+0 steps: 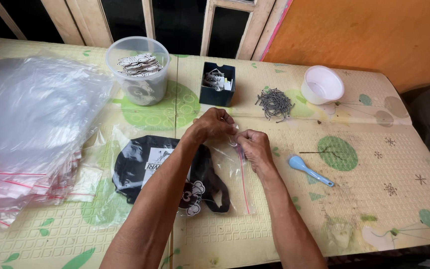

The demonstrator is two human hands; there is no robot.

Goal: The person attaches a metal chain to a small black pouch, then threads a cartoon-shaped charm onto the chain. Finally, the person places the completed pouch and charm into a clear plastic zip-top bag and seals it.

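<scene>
My left hand (214, 124) and my right hand (255, 148) meet over the open end of a clear zip bag (225, 172) with a red seal strip. Both pinch the bag's edge, fingers closed on the plastic. Inside the bag lies a folded black cloth item (138, 167) with a white printed card and a small white cut-out tag (194, 197). The bag rests flat on the patterned table (374, 199) in front of me.
A thick pile of clear zip bags (31, 129) fills the left side. At the back stand a clear tub of printed cut-outs (139, 69), a dark blue box (217, 83), a heap of small metal pins (274, 103) and a white cup (322, 84). A light blue spoon (308, 170) lies right of my hands.
</scene>
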